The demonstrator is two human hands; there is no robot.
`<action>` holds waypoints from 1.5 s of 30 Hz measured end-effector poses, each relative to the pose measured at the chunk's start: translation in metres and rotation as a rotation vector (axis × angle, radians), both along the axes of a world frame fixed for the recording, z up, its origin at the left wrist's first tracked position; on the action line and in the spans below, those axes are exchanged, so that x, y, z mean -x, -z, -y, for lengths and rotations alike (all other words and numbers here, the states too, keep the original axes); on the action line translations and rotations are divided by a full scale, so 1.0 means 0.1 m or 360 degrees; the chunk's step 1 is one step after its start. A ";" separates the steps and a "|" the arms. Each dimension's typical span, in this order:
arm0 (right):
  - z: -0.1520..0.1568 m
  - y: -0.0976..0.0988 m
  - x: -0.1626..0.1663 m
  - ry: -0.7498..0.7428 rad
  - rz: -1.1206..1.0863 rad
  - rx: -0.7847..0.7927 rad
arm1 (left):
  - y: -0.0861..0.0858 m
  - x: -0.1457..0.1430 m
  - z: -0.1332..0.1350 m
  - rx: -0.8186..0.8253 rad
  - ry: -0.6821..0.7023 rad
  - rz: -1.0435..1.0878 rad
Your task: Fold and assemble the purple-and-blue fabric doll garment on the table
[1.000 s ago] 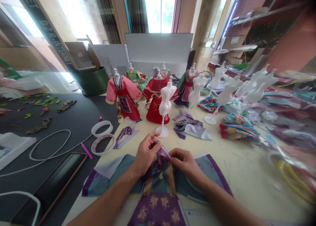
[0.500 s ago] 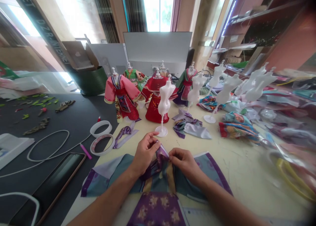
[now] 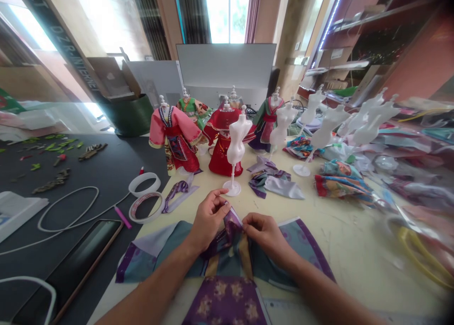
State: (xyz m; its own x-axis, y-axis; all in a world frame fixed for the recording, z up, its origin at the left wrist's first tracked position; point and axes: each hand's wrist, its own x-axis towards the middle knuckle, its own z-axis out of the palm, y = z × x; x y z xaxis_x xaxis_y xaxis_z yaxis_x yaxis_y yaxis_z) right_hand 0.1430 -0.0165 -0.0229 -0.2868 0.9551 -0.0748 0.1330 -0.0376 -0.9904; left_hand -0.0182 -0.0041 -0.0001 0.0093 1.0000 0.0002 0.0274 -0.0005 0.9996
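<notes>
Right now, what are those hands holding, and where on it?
The left hand and right hand pinch a small teal-and-purple robe at its purple neckline.

We log: printed cloth garment (image 3: 227,254), smooth, with a slight sheen along the purple fold, lying on a scuffed, matt cream tabletop (image 3: 340,249). Far side: white plastic dress form (image 3: 236,145), smooth and glossy. Near left: dark glass-fronted device (image 3: 76,263), glossy, on a matt black mat (image 3: 106,173).

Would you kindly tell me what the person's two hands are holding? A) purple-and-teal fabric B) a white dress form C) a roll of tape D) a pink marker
A: the left hand and the right hand both pinch the purple-and-teal fabric at its fold.
</notes>
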 end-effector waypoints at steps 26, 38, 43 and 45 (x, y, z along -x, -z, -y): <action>0.00 -0.01 -0.01 -0.0015 -0.0011 0.0022 | 0.02 0.01 0.00 -0.0012 0.0042 0.0004; 0.00 0.02 0.01 -0.0021 -0.0021 0.0005 | 0.02 0.01 0.01 -0.0022 0.0031 -0.0035; 0.02 0.01 -0.01 -0.0047 -0.0033 0.0049 | 0.05 0.03 -0.02 -0.0041 -0.0042 -0.0072; 0.01 0.01 -0.01 -0.0020 -0.0026 0.0030 | 0.07 0.03 -0.03 -0.0057 -0.0070 -0.0093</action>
